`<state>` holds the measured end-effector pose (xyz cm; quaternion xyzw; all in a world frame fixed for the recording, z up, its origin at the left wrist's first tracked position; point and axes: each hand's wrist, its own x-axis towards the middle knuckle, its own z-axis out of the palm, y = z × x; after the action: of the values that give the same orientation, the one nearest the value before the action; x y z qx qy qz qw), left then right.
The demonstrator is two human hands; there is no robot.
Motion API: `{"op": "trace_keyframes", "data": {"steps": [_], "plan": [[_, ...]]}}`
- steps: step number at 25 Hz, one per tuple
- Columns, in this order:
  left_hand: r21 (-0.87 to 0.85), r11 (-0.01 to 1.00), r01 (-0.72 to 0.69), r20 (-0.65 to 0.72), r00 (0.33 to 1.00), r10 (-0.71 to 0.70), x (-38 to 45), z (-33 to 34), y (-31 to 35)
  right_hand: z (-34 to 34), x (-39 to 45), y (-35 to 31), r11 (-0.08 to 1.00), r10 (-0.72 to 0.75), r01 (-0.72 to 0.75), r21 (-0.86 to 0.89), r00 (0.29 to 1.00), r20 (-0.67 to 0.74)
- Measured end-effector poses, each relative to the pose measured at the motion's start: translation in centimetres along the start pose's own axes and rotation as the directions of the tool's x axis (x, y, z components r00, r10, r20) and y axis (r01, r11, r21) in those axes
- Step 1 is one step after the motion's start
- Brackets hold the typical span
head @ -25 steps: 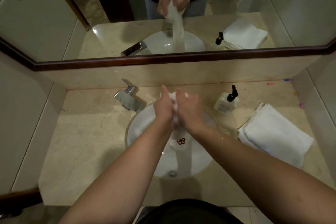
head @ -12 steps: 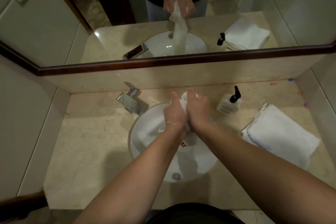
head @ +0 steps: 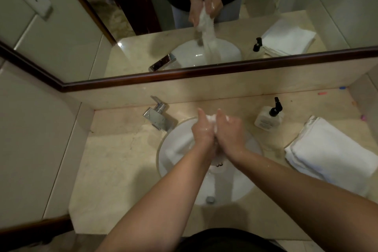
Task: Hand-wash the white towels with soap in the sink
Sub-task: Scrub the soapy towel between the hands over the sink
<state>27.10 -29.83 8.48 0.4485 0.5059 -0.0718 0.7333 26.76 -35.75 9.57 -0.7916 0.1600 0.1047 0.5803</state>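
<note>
Over the white round sink [head: 239,186] my left hand [head: 202,131] and my right hand [head: 229,129] grip a wet, soapy white towel [head: 211,118] bunched between them. Its lower end, with a small dark emblem, hangs down into the basin below my wrists. The mirror shows the towel dangling from both hands. A stack of folded white towels [head: 329,155] lies on the counter at the right. A soap pump bottle [head: 268,116] with a black top stands behind the sink on the right.
A chrome faucet [head: 158,117] sits at the sink's back left. The beige marble counter [head: 114,165] runs left of the basin. A dark-framed mirror [head: 184,75] spans the wall. Small coloured bits lie at the counter's far right.
Both hands keep rubbing the towel together; they have shifted slightly against each other, and the camera view has drifted a little.
</note>
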Motion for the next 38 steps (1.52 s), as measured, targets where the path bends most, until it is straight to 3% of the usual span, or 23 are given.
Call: {"op": "trace_keyframes", "data": {"steps": [3, 6, 8, 10, 13, 18, 22, 25, 30, 32, 35, 38], "plan": [[0.049, 0.998, -0.04, -0.015, 0.999, 0.041, -1.1, 0.4, -0.7, -0.4, 0.6, -0.1, 0.995, 0.075, -0.071, 0.068, 0.996, -0.046], [-0.043, 0.999, 0.0, -0.032, 0.999, -0.001, -0.6, -0.7, -0.3, 0.4, -1.1, 0.4, 0.999, -0.033, 0.034, -0.014, 0.999, 0.037], [0.03, 0.999, -0.024, 0.042, 0.999, 0.023, -0.5, -1.1, -0.6, 0.1, -0.6, 0.1, 0.999, -0.023, 0.023, -0.022, 1.0, 0.011], [0.14, 0.984, -0.106, 0.045, 0.994, 0.1, -0.7, -1.3, -0.8, -0.3, 0.6, -0.7, 1.0, 0.004, -0.004, 0.002, 1.0, 0.022], [0.132, 0.957, -0.259, -0.052, 0.962, 0.268, -1.3, -3.1, 0.4, -1.0, 0.2, -0.5, 0.995, -0.043, 0.057, -0.085, 0.986, 0.162], [0.176, 0.898, -0.402, -0.101, 0.9, 0.423, -2.0, -7.7, -0.5, -1.5, 0.1, -0.2, 0.983, -0.022, 0.069, -0.168, 0.963, 0.267], [0.211, 0.884, -0.417, 0.027, 0.907, 0.421, -2.2, -10.9, 0.0, 1.1, -0.8, -0.8, 0.986, 0.091, -0.015, -0.168, 0.885, 0.456], [0.244, 0.863, -0.442, 0.111, 0.897, 0.428, -1.4, -13.6, 0.9, 3.4, -2.0, -1.9, 0.983, 0.097, 0.017, -0.184, 0.798, 0.594], [0.298, 0.828, -0.475, 0.077, 0.877, 0.475, 0.9, -17.9, 3.0, 8.6, -3.0, -3.6, 0.984, 0.116, 0.019, -0.177, 0.684, 0.72], [0.318, 0.829, -0.46, 0.072, 0.884, 0.463, 2.3, -20.0, 4.5, 10.7, -2.4, -3.8, 0.975, 0.118, 0.052, -0.215, 0.7, 0.705], [0.324, 0.855, -0.405, 0.086, 0.912, 0.4, 4.5, -22.1, 6.2, 14.0, -1.0, -3.5, 0.939, 0.075, 0.157, -0.306, 0.775, 0.628], [0.332, 0.892, -0.308, 0.054, 0.95, 0.308, 7.0, -23.6, 7.2, 17.7, 1.0, -2.5, 0.913, 0.033, 0.164, -0.373, 0.883, 0.469]]}}
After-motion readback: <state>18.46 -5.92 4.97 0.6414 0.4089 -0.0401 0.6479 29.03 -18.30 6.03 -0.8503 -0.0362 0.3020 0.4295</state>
